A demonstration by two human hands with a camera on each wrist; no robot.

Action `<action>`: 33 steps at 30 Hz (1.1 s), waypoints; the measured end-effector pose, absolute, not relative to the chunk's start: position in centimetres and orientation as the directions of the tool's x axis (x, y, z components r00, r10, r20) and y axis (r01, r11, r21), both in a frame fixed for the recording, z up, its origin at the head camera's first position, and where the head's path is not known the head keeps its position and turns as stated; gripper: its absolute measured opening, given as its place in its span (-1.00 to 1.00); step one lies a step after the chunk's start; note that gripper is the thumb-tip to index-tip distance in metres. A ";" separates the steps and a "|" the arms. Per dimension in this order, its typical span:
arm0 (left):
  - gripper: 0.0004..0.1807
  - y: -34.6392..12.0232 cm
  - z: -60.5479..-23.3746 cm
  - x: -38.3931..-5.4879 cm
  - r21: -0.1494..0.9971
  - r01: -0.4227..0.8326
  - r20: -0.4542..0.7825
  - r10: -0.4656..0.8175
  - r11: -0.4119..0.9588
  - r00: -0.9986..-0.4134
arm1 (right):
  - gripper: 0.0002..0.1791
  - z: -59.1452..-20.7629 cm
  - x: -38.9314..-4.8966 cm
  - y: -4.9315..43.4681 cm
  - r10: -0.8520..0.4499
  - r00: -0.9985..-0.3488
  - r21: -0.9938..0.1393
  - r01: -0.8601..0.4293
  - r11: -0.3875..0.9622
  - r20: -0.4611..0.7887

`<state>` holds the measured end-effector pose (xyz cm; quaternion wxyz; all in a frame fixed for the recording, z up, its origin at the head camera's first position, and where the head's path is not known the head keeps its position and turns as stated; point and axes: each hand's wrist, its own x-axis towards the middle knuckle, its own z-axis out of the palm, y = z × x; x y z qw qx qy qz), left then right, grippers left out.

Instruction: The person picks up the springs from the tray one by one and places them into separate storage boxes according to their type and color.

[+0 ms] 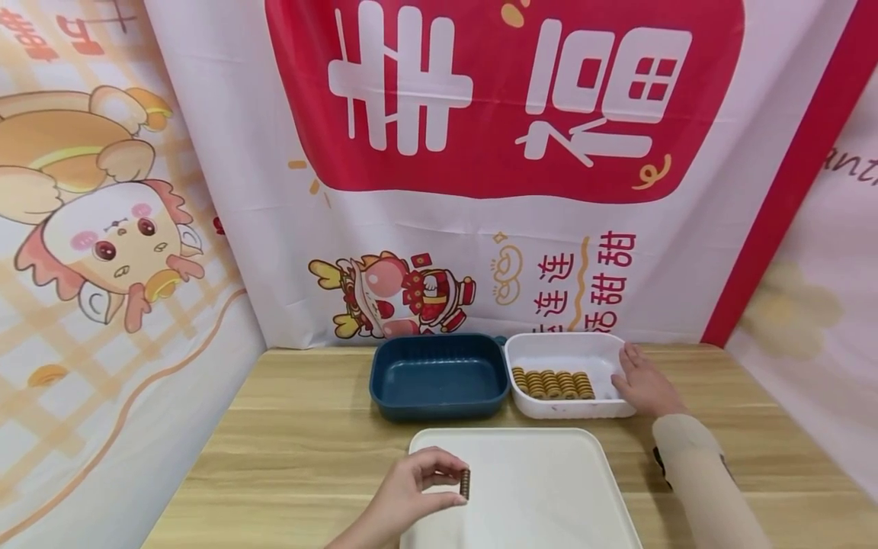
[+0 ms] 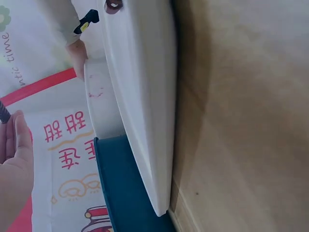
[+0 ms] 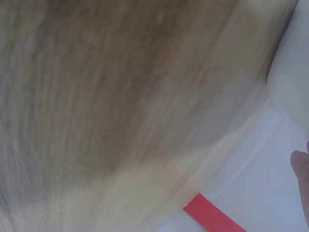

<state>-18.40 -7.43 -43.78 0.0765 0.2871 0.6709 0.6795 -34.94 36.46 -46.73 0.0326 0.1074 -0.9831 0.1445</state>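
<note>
My left hand pinches a small ridged brown piece upright between fingertips and thumb, over the left part of the cream tray. In the left wrist view, the left hand shows at the left edge, with the piece's dark ridged end at its fingertips. My right hand rests on the right end of the white container, fingers along its rim and thumb over the inside. Rows of similar ridged brown pieces lie in that container's left half.
A dark blue container stands against the white one's left side, behind the tray. The wooden table ends at a printed cloth. A small brown round thing shows by the tray edge in the left wrist view.
</note>
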 end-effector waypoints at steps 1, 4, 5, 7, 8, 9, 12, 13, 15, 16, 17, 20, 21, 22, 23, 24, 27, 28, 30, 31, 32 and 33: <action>-0.63 -7.3 -43.7 -18.6 0.956 0.278 0.286 0.485 -0.090 -0.827 | -0.24 -46.8 -35.0 36.5 -0.204 -0.974 -0.277 -0.223 0.935 0.098; -0.63 -7.0 -43.6 -19.0 0.963 0.249 0.267 0.463 -0.100 -0.845 | -0.24 -46.9 -35.0 36.4 -0.204 -0.974 -0.277 -0.223 0.934 0.099; -0.62 -6.8 -43.5 -19.2 0.970 0.223 0.245 0.455 -0.101 -0.856 | -0.25 -46.8 -35.0 36.4 -0.206 -0.973 -0.276 -0.227 0.934 0.102; -0.62 -6.3 -43.5 -19.6 0.977 0.187 0.215 0.443 -0.105 -0.871 | -0.25 -46.8 -35.0 36.5 -0.207 -0.973 -0.278 -0.228 0.933 0.101; -0.62 -6.1 -43.5 -19.8 0.979 0.171 0.202 0.436 -0.109 -0.877 | -0.24 -46.8 -35.0 36.5 -0.206 -0.974 -0.279 -0.226 0.933 0.099; -0.62 -5.9 -43.5 -19.9 0.981 0.161 0.192 0.429 -0.107 -0.883 | -0.24 -46.8 -35.1 36.5 -0.207 -0.973 -0.283 -0.227 0.932 0.098; -0.62 -5.3 -43.6 -20.5 0.985 0.142 0.171 0.409 -0.101 -0.896 | -0.24 -46.8 -35.1 36.5 -0.210 -0.973 -0.286 -0.229 0.930 0.097; -0.63 -5.2 -43.6 -20.6 0.986 0.137 0.164 0.398 -0.096 -0.903 | -0.24 -46.8 -35.1 36.5 -0.211 -0.973 -0.284 -0.230 0.931 0.097; -0.64 -5.1 -43.5 -21.0 0.987 0.133 0.156 0.373 -0.087 -0.915 | -0.24 -46.8 -35.1 36.5 -0.209 -0.973 -0.278 -0.228 0.933 0.097; -0.64 -5.0 -43.4 -21.2 0.987 0.132 0.156 0.362 -0.089 -0.919 | -0.24 -46.8 -35.1 36.5 -0.206 -0.974 -0.276 -0.225 0.935 0.097; -0.64 -5.0 -43.4 -21.4 0.987 0.128 0.153 0.351 -0.094 -0.924 | -0.24 -46.8 -35.1 36.5 -0.206 -0.973 -0.274 -0.226 0.935 0.101; -0.63 -5.1 -43.3 -22.0 0.986 0.107 0.142 0.322 -0.125 -0.936 | -0.24 -46.9 -35.2 36.6 -0.200 -0.974 -0.268 -0.221 0.938 0.104; -0.63 -5.2 -43.3 -22.2 0.985 0.096 0.137 0.316 -0.142 -0.939 | -0.24 -46.9 -35.2 36.6 -0.200 -0.974 -0.268 -0.222 0.938 0.106; -0.62 -5.3 -43.4 -22.4 0.984 0.085 0.131 0.309 -0.159 -0.942 | -0.24 -46.9 -35.2 36.6 -0.198 -0.975 -0.269 -0.220 0.938 0.104; -0.62 -5.4 -43.4 -22.6 0.981 0.073 0.126 0.301 -0.179 -0.945 | -0.24 -46.9 -35.2 36.6 -0.199 -0.975 -0.266 -0.220 0.939 0.103; -0.63 -5.5 -43.5 -22.8 0.977 0.068 0.126 0.292 -0.200 -0.948 | -0.24 -46.8 -35.1 36.6 -0.197 -0.975 -0.265 -0.217 0.939 0.100; -0.66 -5.7 -43.6 -23.3 0.962 0.054 0.128 0.263 -0.269 -0.956 | -0.24 -46.9 -35.1 36.5 -0.194 -0.976 -0.260 -0.213 0.942 0.095; -0.68 -5.8 -43.6 -23.5 0.954 0.052 0.130 0.254 -0.294 -0.958 | -0.24 -46.9 -35.1 36.5 -0.196 -0.976 -0.257 -0.215 0.942 0.098; -0.75 -5.9 -43.7 -23.7 0.936 0.051 0.141 0.239 -0.347 -0.961 | -0.25 -46.9 -35.1 36.5 -0.198 -0.975 -0.252 -0.218 0.943 0.106; -0.77 -6.0 -43.7 -23.8 0.928 0.047 0.143 0.236 -0.371 -0.961 | -0.25 -46.9 -35.1 36.5 -0.198 -0.974 -0.249 -0.219 0.943 0.110; -0.80 -6.0 -43.7 -23.9 0.921 0.051 0.152 0.236 -0.387 -0.960 | -0.25 -46.9 -35.0 36.5 -0.196 -0.974 -0.251 -0.218 0.943 0.111; -0.81 -6.1 -43.8 -23.9 0.914 0.053 0.161 0.241 -0.402 -0.957 | -0.25 -46.8 -35.0 36.5 -0.198 -0.973 -0.252 -0.221 0.942 0.116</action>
